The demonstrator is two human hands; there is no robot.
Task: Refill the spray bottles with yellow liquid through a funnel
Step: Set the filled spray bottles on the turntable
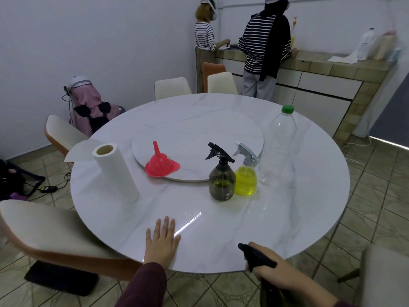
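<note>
— Nearest the lens, what does the right hand (273, 270) have?
— Its fingers curl round the neck of a dark spray bottle (265, 282) at the table's near edge. The black trigger head (254, 255) shows above the knuckles; the body runs out of the bottom of the view, so its fill cannot be told.
— And the left hand (162, 242)?
— It lies flat on the table (221, 235), fingers straight and slightly spread, holding nothing. A maroon sleeve (143, 286) covers the forearm.
— Where are the other bottles?
— Mid-table, just off the turntable (199, 129): a smoky bottle (222, 178) with a black sprayer, part full, touching or nearly touching a clear one (246, 178) full of yellow liquid. Beside them stands a big plastic bottle (278, 147) with a green cap, looking nearly empty.
— The funnel?
— The red funnel (161, 163) sits mouth-down on the turntable's near rim, spout up. A paper roll (115, 171) stands to its left.
— Anything behind?
— Two people in striped tops at a counter (332, 67), backs turned, heads cut off by the top edge.
</note>
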